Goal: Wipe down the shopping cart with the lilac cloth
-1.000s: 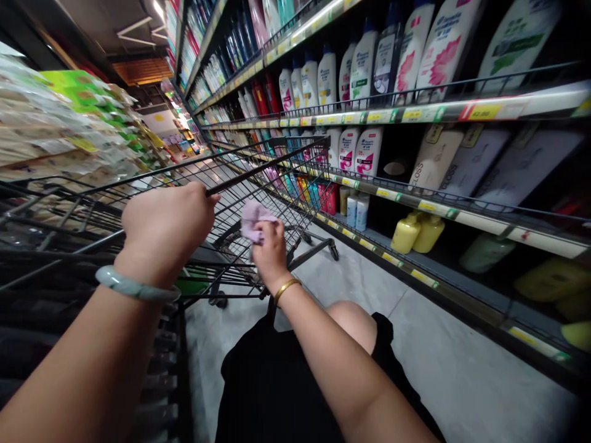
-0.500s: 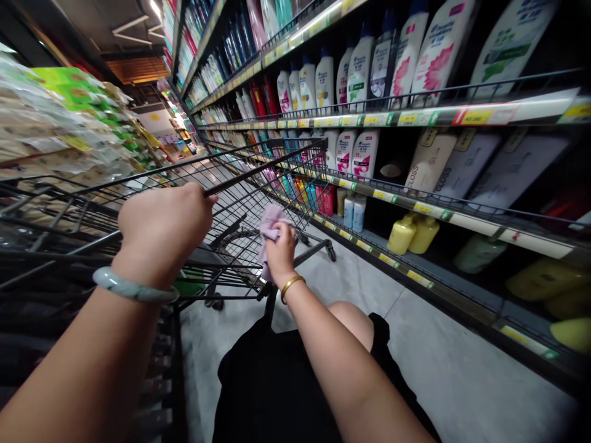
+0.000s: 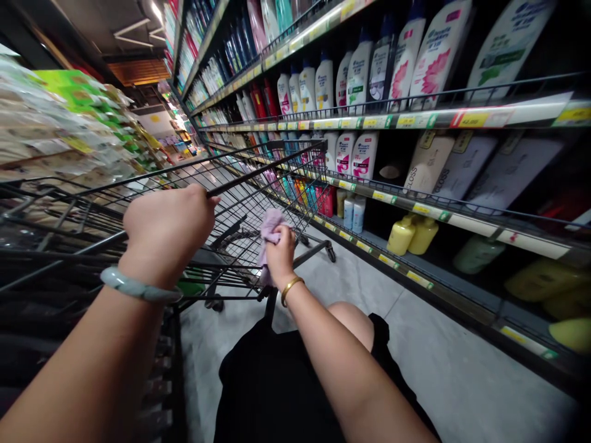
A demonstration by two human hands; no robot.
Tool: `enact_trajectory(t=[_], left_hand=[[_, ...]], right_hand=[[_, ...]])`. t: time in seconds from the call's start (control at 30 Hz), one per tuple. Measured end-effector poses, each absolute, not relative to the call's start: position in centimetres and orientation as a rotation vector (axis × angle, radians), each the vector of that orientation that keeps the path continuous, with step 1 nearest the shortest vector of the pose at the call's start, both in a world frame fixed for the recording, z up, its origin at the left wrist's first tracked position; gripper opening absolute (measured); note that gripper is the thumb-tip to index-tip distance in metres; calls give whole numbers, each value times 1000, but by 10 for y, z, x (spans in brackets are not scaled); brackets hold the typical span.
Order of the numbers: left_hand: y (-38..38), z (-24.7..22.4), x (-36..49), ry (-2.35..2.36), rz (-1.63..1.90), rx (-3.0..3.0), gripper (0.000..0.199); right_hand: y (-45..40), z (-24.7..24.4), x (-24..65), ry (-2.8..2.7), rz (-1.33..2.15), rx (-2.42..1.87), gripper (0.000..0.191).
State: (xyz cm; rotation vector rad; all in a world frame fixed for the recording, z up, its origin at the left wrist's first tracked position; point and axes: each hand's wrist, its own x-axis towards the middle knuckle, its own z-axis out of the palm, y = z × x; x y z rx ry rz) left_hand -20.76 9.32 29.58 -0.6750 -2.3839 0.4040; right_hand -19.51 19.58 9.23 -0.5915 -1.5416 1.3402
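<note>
A black wire shopping cart (image 3: 240, 184) stands in front of me. My left hand (image 3: 170, 221), with a pale green bangle at the wrist, is closed round a black bar of the cart's upper rim. In my right hand (image 3: 281, 255), which has a gold bracelet at the wrist, is a crumpled light purple cloth (image 3: 271, 223). The fingers are wrapped round it, and the cloth hangs against the corner of the cart. Part of the cloth is hidden behind the fingers.
Shelves with price rails (image 3: 397, 120) run along the right, holding shampoo bottles (image 3: 362, 74) and yellow bottles (image 3: 401, 235). Packaged goods (image 3: 83, 98) are stacked on the left. A cart wheel (image 3: 330, 252) rests on the grey floor (image 3: 364, 283). My knee shows below.
My left hand has shifted very slightly right on the cart bar. The purple cloth has moved a little and changed shape in my right hand, which has barely moved.
</note>
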Motion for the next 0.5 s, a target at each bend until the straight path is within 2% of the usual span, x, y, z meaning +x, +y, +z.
enact_trajectory(t=[0.07,0.27,0.37,0.5], left_hand=[[93,294,-207,-2343,403,-681,56],[88,285,-200,-2239,434,-726,45],[82,281,-202,-2158,437,-801,42],[75,278,-204,-2092,465,-910,47]], right_hand=[[196,94,-195,-1463,1374,-646,21],[157,121,-179,-1795,1096,-25,30],[166,98,-182,-1860,1139,-244,24],[191,68,-196,-1564,1422,-763,16]])
